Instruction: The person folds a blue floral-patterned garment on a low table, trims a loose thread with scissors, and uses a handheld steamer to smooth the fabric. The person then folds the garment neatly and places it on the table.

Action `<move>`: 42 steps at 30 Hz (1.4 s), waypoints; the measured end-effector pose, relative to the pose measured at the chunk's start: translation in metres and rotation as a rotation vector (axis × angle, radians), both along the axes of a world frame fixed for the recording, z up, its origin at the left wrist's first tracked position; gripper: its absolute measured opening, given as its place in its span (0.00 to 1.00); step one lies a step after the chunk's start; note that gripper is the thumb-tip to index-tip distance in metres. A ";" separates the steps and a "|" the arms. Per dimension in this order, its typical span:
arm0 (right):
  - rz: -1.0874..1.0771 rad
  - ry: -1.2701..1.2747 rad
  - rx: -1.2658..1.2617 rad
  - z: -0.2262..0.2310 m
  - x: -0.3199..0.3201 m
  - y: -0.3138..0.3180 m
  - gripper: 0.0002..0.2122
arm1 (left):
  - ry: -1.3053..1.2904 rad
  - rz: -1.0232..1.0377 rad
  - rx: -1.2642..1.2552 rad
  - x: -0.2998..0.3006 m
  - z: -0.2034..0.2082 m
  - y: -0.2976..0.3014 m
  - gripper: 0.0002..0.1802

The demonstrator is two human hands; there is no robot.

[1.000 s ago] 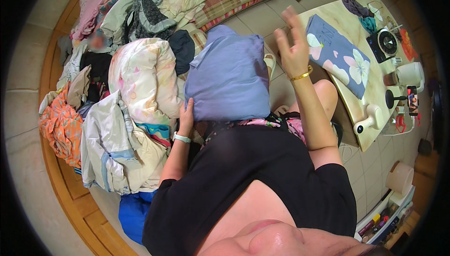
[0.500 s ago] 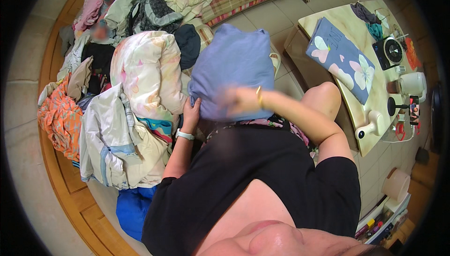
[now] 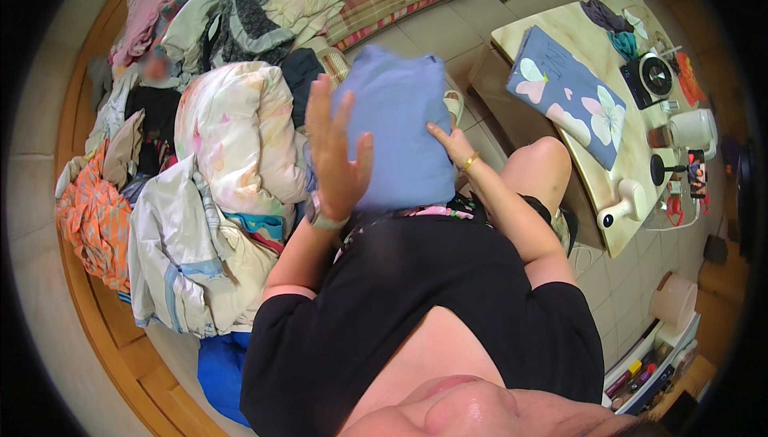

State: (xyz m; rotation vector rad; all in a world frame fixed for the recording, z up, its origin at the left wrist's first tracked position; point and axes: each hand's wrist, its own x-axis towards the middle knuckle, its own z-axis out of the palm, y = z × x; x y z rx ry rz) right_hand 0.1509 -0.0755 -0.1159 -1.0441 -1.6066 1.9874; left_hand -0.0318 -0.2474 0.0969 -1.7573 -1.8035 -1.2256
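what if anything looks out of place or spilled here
No spill or damage shows. The crumpled dark cloth and teal cloth on the table look out of place near the folded flowered cloth, and the heap of clothes on the left lies jumbled beside the tidier blue bundle.

Pale table: folded blue floral cloth, white handheld device.

Heaped linens and, seemingly, a plaid sofa suggest a home.

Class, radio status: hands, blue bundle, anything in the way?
Left hand open, raised. Right hand touching right edge of blue bundle. Bundle folded. Left hand partly hides it from view.
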 end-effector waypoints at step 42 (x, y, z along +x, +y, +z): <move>0.452 -0.022 0.932 0.131 0.010 -0.057 0.29 | -0.738 0.348 -0.700 -0.077 -0.115 -0.056 0.28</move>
